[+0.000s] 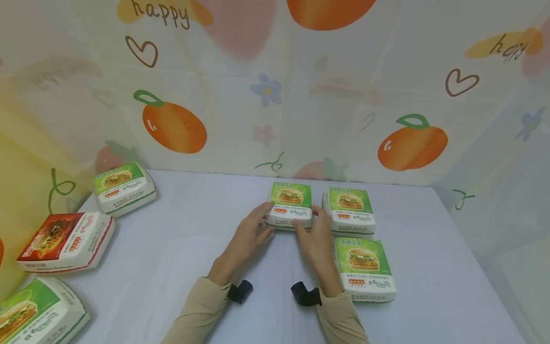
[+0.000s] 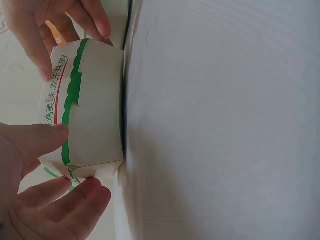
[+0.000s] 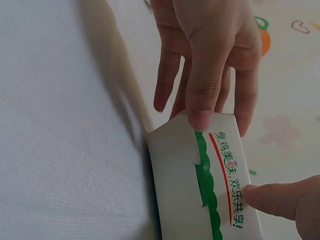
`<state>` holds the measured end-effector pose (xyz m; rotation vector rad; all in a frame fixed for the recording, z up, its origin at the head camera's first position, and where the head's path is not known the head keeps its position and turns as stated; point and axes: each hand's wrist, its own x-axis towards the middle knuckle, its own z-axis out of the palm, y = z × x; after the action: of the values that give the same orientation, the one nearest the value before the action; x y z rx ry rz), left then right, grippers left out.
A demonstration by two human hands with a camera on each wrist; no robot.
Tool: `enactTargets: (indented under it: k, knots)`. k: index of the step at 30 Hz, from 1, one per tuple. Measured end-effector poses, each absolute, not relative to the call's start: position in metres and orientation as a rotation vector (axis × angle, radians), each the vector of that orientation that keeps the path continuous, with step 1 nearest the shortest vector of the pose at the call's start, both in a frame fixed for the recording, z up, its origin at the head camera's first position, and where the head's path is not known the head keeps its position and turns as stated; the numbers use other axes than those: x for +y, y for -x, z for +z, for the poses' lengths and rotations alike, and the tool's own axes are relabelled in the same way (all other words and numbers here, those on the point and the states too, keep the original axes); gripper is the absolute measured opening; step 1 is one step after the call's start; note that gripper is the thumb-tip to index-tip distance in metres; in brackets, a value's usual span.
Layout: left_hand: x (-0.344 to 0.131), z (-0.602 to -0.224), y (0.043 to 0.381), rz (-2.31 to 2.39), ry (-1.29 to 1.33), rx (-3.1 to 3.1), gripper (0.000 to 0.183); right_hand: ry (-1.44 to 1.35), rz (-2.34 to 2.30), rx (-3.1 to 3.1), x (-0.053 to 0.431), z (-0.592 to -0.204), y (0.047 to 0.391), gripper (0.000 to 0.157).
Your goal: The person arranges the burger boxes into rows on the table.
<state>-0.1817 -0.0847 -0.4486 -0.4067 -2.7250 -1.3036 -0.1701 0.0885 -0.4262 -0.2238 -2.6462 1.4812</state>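
Observation:
A green and white burger box (image 1: 290, 198) lies on the table between both hands, its printed burger face up. On its left side the left hand (image 1: 248, 231) grips the near corner. In the left wrist view that hand's thumb (image 2: 47, 137) lies on the front wall of the box (image 2: 97, 105), while its fingers are at the end flap. The right hand (image 1: 317, 234) holds the box's right side, with its thumb at the upper front edge. Only the thumb side of the right hand (image 3: 280, 200) shows in the right wrist view.
Close to the right stands another green burger box (image 1: 350, 205), with a further green box (image 1: 364, 263) in front of it. Along the left edge are a red box (image 1: 66, 239) and two green boxes (image 1: 124, 186). A printed curtain (image 1: 240, 143) hangs behind the table (image 1: 180, 258).

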Motion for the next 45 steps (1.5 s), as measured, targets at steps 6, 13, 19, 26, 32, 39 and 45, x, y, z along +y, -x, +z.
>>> enactTargets:
  k: [6, 13, 19, 26, 32, 39, 45]
  knots:
    - [-0.084, -0.447, 0.180, -1.268, 0.402, -2.732, 0.063, 0.226, 1.474, -2.657, 0.089, -0.426, 0.170, 0.064]
    - [-0.083, -0.447, 0.180, -1.244, 0.400, -2.733, 0.063, 0.228, 1.475, -2.675, 0.089, -0.424, 0.169, 0.064]
    - [-0.084, -0.446, 0.180, -1.249, 0.389, -2.731, 0.062, 0.247, 1.447, -2.674, 0.089, -0.423, 0.170, 0.067]
    - [-0.086, -0.442, 0.178, -1.235, 0.365, -2.732, 0.060, 0.261, 1.426, -2.670, 0.089, -0.419, 0.170, 0.067]
    - [-0.087, -0.436, 0.178, -1.253, 0.324, -2.745, 0.057, 0.229, 1.391, -2.659, 0.086, -0.413, 0.167, 0.067]
    - [-0.089, -0.429, 0.174, -1.229, 0.299, -2.743, 0.053, 0.101, 1.333, -2.639, 0.080, -0.402, 0.160, 0.063]
    - [-0.093, -0.427, 0.170, -1.203, 0.313, -2.726, 0.055, 0.025, 1.325, -2.646, 0.079, -0.400, 0.158, 0.061]
